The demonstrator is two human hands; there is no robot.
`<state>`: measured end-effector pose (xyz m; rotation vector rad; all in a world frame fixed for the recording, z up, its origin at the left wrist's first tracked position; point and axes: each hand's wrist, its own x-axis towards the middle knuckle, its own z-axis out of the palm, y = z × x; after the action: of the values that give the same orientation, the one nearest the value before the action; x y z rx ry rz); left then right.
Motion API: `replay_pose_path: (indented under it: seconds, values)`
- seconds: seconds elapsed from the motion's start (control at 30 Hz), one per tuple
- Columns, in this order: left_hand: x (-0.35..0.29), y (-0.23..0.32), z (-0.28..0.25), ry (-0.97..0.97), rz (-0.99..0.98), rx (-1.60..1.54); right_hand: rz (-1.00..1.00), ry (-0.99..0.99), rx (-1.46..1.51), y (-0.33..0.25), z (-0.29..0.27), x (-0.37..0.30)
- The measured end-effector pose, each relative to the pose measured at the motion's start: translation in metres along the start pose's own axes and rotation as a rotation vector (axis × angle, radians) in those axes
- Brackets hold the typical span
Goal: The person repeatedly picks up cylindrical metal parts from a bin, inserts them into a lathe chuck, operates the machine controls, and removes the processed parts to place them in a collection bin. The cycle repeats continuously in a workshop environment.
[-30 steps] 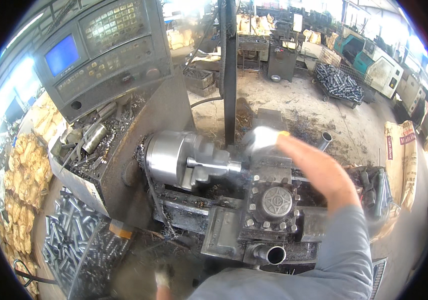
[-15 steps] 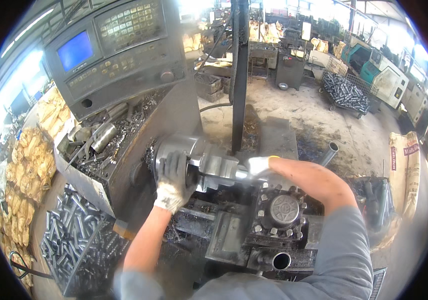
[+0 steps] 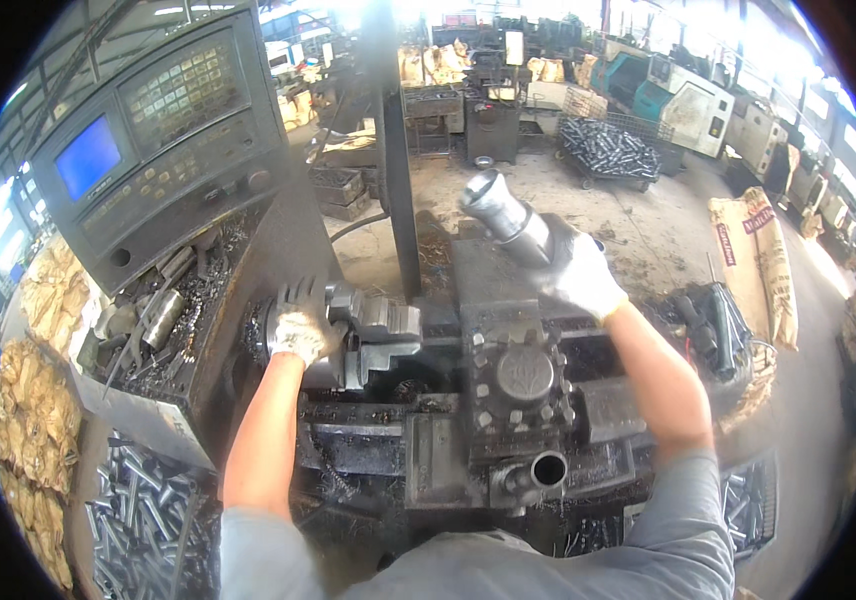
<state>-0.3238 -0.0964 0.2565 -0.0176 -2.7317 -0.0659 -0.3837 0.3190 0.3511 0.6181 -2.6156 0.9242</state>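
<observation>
My left hand, in a grey and white glove, lies on the dark chuck of a lathe with its fingers spread. The stepped chuck jaws point to the right, with nothing seen between them. Higher up, over the far side of the tool post, my gloved right hand is wrapped round a shiny stepped metal sleeve. The sleeve is tilted, its hollow end up and left; its lower end is hidden by the hand.
A control panel rises at the left above a tray of chips. Metal rods fill a bin at lower left. A short pipe sticks out of the tool post toward me. A dark upright post stands behind.
My right hand has moved from beside the chuck jaws up and away to the right, carrying the metal sleeve. My left hand stays on the chuck. The view has shifted right.
</observation>
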Motion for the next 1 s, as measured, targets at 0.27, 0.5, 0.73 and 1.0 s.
replay_pose_path:
  seconds: [0.27, 0.5, 0.73, 1.0]
  values:
    - [-0.195, 0.103, -0.007, -0.428, 0.008, -1.754, 0.731, -0.644, 1.293, -0.135, 0.091, -0.23]
    - [-0.273, 0.12, 0.094, -0.652, -0.887, -1.892, 0.952, -0.575, 0.954, -0.089, 0.185, -0.336]
    - [-0.271, 0.148, 0.075, -0.541, -0.831, -2.062, 0.654, -0.494, 0.341, -0.054, 0.208, -0.366]
    - [-0.282, 0.123, 0.076, -0.443, -0.764, -1.821, 1.138, -0.25, 0.397, 0.021, 0.027, -0.627]
